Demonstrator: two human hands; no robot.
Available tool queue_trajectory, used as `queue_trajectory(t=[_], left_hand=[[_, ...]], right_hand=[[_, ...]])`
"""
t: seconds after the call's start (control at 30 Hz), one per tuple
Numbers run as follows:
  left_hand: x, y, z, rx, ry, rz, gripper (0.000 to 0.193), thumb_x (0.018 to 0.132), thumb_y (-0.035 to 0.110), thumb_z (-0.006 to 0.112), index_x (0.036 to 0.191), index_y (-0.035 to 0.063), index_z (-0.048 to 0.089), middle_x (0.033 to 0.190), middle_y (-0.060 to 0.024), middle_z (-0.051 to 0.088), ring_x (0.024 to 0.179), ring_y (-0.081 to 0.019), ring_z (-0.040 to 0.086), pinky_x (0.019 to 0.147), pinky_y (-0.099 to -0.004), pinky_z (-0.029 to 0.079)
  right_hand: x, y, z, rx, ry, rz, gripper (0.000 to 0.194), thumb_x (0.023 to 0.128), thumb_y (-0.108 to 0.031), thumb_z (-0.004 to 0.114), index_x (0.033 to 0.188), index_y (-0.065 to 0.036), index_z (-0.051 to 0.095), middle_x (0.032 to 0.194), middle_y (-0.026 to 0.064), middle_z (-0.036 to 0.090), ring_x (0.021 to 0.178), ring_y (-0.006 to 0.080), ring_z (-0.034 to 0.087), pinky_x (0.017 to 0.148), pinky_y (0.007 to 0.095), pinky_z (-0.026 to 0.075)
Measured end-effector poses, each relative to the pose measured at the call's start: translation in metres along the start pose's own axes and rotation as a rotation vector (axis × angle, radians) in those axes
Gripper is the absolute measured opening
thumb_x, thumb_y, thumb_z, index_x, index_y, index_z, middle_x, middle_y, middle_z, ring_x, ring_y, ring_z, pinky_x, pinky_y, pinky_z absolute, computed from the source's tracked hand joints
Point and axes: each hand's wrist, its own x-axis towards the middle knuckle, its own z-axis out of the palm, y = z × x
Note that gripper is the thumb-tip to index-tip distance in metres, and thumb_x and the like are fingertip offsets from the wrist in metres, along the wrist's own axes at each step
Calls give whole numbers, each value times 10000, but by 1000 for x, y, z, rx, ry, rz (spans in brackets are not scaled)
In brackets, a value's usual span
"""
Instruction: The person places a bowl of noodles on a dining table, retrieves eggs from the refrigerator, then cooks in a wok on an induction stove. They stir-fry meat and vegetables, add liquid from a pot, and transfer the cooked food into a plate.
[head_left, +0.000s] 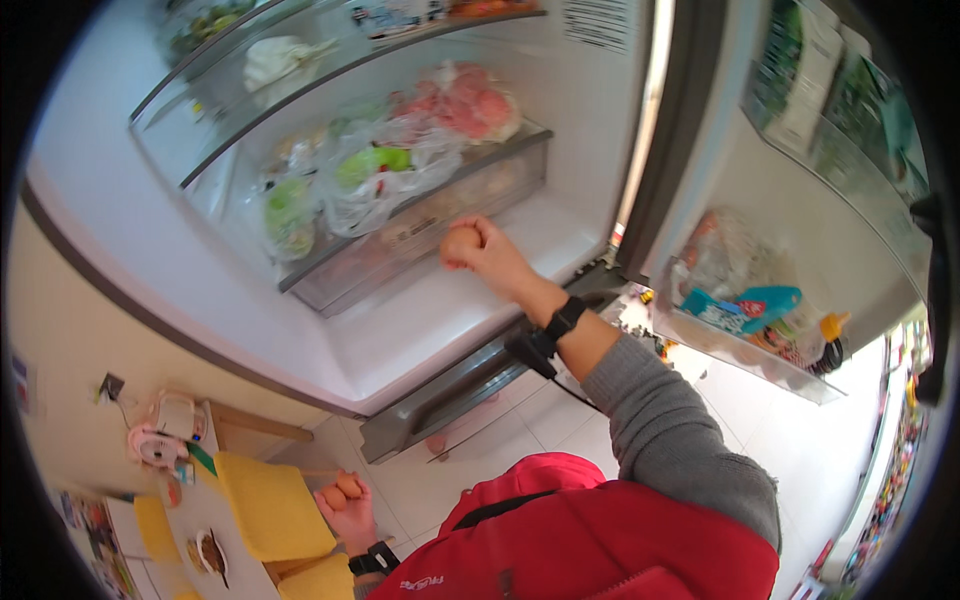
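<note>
Brown eggs are in both of my hands. My right hand (484, 251) grips one egg (460, 243) in front of the lower drawer (427, 225) of an open refrigerator. Lower down at the left, my left hand (351, 516) holds two eggs (341, 491) in its curled fingers, away from the refrigerator. Above the drawer, a glass shelf bears a clear plastic bag with green vegetables (375, 169), another bagged green vegetable (289, 217) and a bag of pink-red food (476, 105).
The open refrigerator door (720, 172) stands at right, its lower bin (750, 345) holding packets and a yellow-capped bottle. A dark freezer handle edge (450, 390) juts out below. Yellow chairs (274, 506) and a table (244, 566) with a bowl (208, 553) are at lower left.
</note>
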Motion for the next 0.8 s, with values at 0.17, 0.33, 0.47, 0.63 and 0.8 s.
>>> queue_trajectory(t=[0.17, 0.33, 0.47, 0.63, 0.8], left_hand=[[0, 4, -24, 33, -36, -123, 351, 901, 448, 603, 927, 100, 561, 1151, -76, 581, 1043, -247, 532, 932, -420, 462], [3, 2, -50, 174, 141, -386, 345, 894, 472, 596, 935, 132, 557, 1141, -65, 588, 1036, -271, 538, 896, -432, 469], [14, -17, -59, 327, 263, -648, 368, 884, 488, 601, 962, 131, 555, 1163, -70, 585, 1054, -295, 534, 870, -463, 478], [20, -51, -56, 358, 111, -930, 382, 884, 471, 603, 964, 101, 557, 1203, -81, 579, 1071, -308, 547, 847, -484, 499], [15, -95, -34, 392, -110, -1003, 359, 886, 446, 617, 964, 97, 585, 1249, -83, 564, 1097, -312, 553, 852, -474, 519]], right_hand=[[-125, 6, -28, 110, 21, 23, 350, 847, -48, 654, 1155, -14, 490, 941, 121, 638, 817, 175, 638, 731, 298, 526], [-262, -3, -80, -67, 387, 21, 361, 850, 5, 622, 1190, -28, 504, 961, 112, 631, 823, 177, 649, 708, 311, 550], [-364, -59, -108, -414, 811, -152, 473, 835, 32, 589, 1273, 15, 413, 878, 107, 623, 797, 188, 639, 657, 293, 551], [-437, -128, -167, -994, 1134, -143, 695, 826, -28, 595, 1431, -29, 253, 783, 69, 631, 655, 130, 593, 585, 263, 519], [-463, -180, -233, -1429, 1192, 201, 821, 801, -86, 632, 1492, -120, 191, 662, 69, 626, 555, 178, 598, 575, 315, 531]])
